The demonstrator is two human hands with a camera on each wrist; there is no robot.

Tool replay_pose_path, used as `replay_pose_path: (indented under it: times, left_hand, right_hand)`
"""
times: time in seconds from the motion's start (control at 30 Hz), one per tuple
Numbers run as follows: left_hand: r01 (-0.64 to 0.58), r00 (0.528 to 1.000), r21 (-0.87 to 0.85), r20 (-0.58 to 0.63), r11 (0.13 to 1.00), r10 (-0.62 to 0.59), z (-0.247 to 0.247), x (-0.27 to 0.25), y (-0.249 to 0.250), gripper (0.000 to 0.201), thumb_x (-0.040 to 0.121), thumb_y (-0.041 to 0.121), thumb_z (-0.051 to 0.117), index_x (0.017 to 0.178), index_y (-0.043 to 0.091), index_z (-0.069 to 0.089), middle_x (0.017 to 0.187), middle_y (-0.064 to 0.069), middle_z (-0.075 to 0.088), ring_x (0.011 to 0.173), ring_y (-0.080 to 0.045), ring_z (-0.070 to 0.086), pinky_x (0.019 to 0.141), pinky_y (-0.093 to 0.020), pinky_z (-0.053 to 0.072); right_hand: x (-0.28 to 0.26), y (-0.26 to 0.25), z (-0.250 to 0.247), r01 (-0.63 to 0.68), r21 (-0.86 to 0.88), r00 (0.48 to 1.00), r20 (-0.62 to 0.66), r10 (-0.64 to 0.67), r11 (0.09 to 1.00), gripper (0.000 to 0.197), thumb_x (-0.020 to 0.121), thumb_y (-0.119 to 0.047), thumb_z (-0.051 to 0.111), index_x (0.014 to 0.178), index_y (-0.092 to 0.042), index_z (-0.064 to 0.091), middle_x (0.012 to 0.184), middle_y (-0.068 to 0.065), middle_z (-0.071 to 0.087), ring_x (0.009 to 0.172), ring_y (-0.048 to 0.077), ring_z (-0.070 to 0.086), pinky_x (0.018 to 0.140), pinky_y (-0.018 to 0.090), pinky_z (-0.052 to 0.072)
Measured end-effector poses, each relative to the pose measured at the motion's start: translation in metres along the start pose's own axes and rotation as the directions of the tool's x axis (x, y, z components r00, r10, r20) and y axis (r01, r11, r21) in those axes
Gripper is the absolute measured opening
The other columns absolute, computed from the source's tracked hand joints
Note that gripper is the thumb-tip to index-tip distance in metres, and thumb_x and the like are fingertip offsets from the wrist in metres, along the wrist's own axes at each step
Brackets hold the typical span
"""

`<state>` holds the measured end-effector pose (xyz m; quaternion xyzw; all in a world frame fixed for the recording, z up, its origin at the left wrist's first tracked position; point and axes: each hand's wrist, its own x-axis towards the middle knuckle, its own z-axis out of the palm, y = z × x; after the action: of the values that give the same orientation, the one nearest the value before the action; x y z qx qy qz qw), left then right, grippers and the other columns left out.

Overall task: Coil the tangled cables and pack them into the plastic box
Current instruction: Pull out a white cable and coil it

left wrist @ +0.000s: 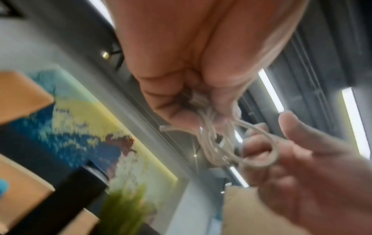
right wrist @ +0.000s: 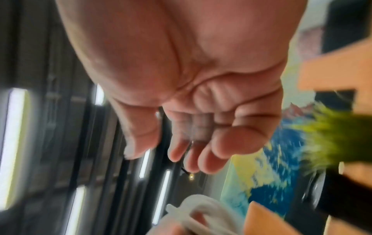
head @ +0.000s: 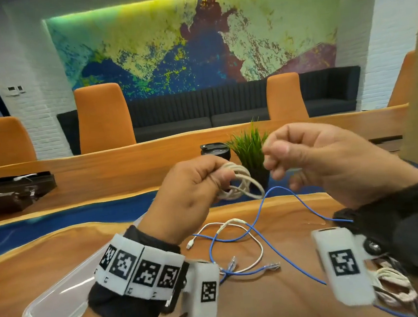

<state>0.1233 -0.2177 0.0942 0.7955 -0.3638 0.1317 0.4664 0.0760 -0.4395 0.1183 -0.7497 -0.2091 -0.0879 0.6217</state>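
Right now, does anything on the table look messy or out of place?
Yes. A blue cable and a thin white cable lie crossed in a loose tangle on the wooden table. The left hand grips a neat white coil. Nothing looks damaged.

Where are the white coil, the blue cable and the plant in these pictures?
White coil (head: 241, 183): head view, on its loops beside the left hand (head: 192, 186).
Blue cable (head: 278, 189): head view, on its raised arc.
Plant (head: 249, 146): head view, on its green leaves.
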Motion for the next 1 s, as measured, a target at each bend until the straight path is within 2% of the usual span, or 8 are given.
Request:
replay_pose_path:
  times: [0.1,0.23,0.4,0.47,0.67,0.77,0.9,1.0]
  left_hand:
    - [0.053,0.987,-0.189,-0.140,0.980,-0.081,0.003,0.002,0.003,0.020,0.099,0.019,0.053,0.098,0.016,0.073,0.080,-0.001,0.070,0.071,-0.011,0.063,0.062,-0.028,0.056]
    - [0.121,0.980,-0.257,-0.126,0.959,-0.157,0.003,0.000,0.003,0.021,0.099,0.020,0.052,0.090,0.018,0.071,0.086,-0.012,0.070,0.075,-0.018,0.064,0.065,-0.028,0.057]
    - [0.068,0.992,-0.027,0.111,0.997,-0.064,0.006,-0.001,0.007,0.015,0.097,0.020,0.057,0.101,0.018,0.071,0.089,-0.002,0.073,0.079,-0.014,0.066,0.069,-0.030,0.056]
    - [0.034,0.986,0.091,0.159,0.995,-0.048,0.004,-0.002,0.008,0.013,0.097,0.022,0.058,0.099,0.023,0.070,0.087,0.004,0.071,0.080,-0.011,0.065,0.073,-0.033,0.056]
    - [-0.015,0.988,0.269,0.152,0.963,-0.027,-0.011,-0.003,0.005,0.021,0.101,0.032,0.052,0.093,0.021,0.069,0.081,0.001,0.067,0.079,-0.016,0.061,0.073,-0.045,0.051]
    - [-0.031,0.991,0.363,0.134,0.931,-0.019,-0.012,-0.003,0.005,0.020,0.100,0.032,0.051,0.092,0.024,0.067,0.083,0.005,0.063,0.079,-0.012,0.058,0.072,-0.043,0.050]
    - [-0.011,0.987,0.346,0.156,0.938,-0.046,-0.014,-0.003,0.000,0.021,0.101,0.030,0.051,0.092,0.023,0.068,0.079,0.005,0.063,0.074,-0.008,0.057,0.067,-0.033,0.050]
    - [0.069,0.974,0.110,0.208,0.992,-0.091,-0.013,-0.003,-0.004,0.021,0.101,0.026,0.052,0.093,0.019,0.071,0.081,-0.007,0.066,0.071,-0.014,0.059,0.070,-0.036,0.054]
  right_hand:
    - [0.002,0.005,0.010,0.043,-0.361,0.998,0.049,-0.027,0.931,0.021,0.074,-0.029,0.083,0.088,-0.018,0.071,0.074,-0.004,0.065,0.062,0.002,0.055,0.051,0.016,0.042]
    - [0.007,0.011,0.020,0.152,-0.307,0.980,-0.075,-0.183,0.940,0.007,0.087,-0.010,0.068,0.084,-0.006,0.064,0.067,0.003,0.058,0.058,0.010,0.051,0.049,0.021,0.042]
    - [0.010,0.011,0.022,0.197,-0.242,0.929,-0.263,-0.260,0.950,0.006,0.092,-0.008,0.062,0.087,-0.005,0.061,0.067,0.022,0.060,0.054,0.033,0.056,0.046,0.039,0.051]
    - [0.010,0.011,0.025,0.234,-0.342,0.899,-0.282,-0.336,0.910,0.003,0.091,-0.005,0.063,0.088,-0.005,0.062,0.068,0.016,0.064,0.059,0.028,0.063,0.053,0.039,0.058]
    - [0.010,0.017,0.029,0.295,-0.655,0.807,-0.219,-0.549,0.695,0.005,0.094,-0.018,0.060,0.092,-0.014,0.061,0.074,-0.006,0.061,0.068,0.016,0.062,0.058,0.044,0.053]
    - [0.011,0.022,0.030,0.262,-0.685,0.809,-0.229,-0.542,0.680,0.007,0.096,-0.021,0.055,0.094,-0.015,0.057,0.072,-0.003,0.060,0.064,0.019,0.060,0.057,0.046,0.052]
    - [0.014,0.030,0.022,0.081,-0.716,0.898,-0.248,-0.362,0.694,0.004,0.094,-0.018,0.060,0.090,-0.019,0.061,0.071,-0.004,0.063,0.066,0.014,0.063,0.061,0.043,0.057]
    - [0.015,0.034,0.024,0.033,-0.465,0.933,-0.303,-0.194,0.885,0.011,0.095,-0.011,0.058,0.088,-0.017,0.063,0.072,0.004,0.069,0.065,0.017,0.069,0.062,0.037,0.061]
